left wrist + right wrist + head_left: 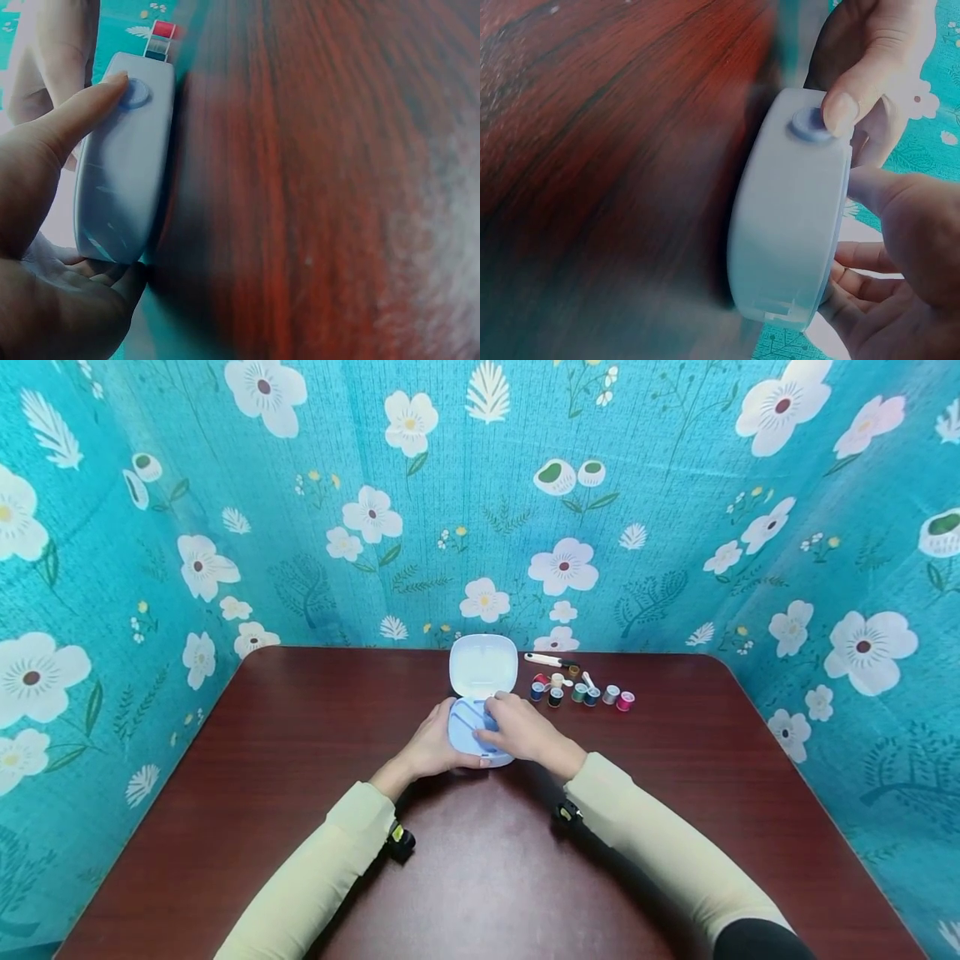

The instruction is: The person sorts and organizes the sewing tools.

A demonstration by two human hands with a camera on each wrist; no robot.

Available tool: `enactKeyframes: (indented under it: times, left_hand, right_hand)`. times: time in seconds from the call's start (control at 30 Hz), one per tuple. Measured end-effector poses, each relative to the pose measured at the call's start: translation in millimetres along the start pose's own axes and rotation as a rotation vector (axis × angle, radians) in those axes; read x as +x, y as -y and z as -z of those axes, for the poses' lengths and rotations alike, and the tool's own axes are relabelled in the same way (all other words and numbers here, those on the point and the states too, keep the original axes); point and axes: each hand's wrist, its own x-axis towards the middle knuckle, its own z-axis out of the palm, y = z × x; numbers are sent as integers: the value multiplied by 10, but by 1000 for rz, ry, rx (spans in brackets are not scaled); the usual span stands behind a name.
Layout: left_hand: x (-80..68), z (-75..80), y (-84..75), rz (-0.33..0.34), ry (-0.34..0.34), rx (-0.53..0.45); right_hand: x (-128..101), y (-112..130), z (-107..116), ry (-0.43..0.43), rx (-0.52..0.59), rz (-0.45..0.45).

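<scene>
Open plastic sewing box [480,727] at surface centre, spools [581,692] at 2 o'clock. Left hand [431,747] clamps its near wall; right hand [525,731] fingers curl inside — looks light, rigid, slick; grip side walls.

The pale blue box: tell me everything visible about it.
The pale blue box is a rounded, smooth case that looks like plastic, lying open on the dark red-brown table, its white-lined lid standing up at the back. A round button sits on its front wall. The left hand holds its left side, thumb at the button; the right hand reaches into the tray, whose contents are mostly hidden.
</scene>
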Motion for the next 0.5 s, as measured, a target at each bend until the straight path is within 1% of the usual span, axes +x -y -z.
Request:
enactKeyframes:
  times: [0.17,0.5]
  left_hand:
    - [12,7,-4,4,-11,4]
    - [1,-24,5,14,-27,-3]
  right_hand:
    - [25,15,0,-24,-30,-2]
    - [27,55,-9,-28,7,-61]
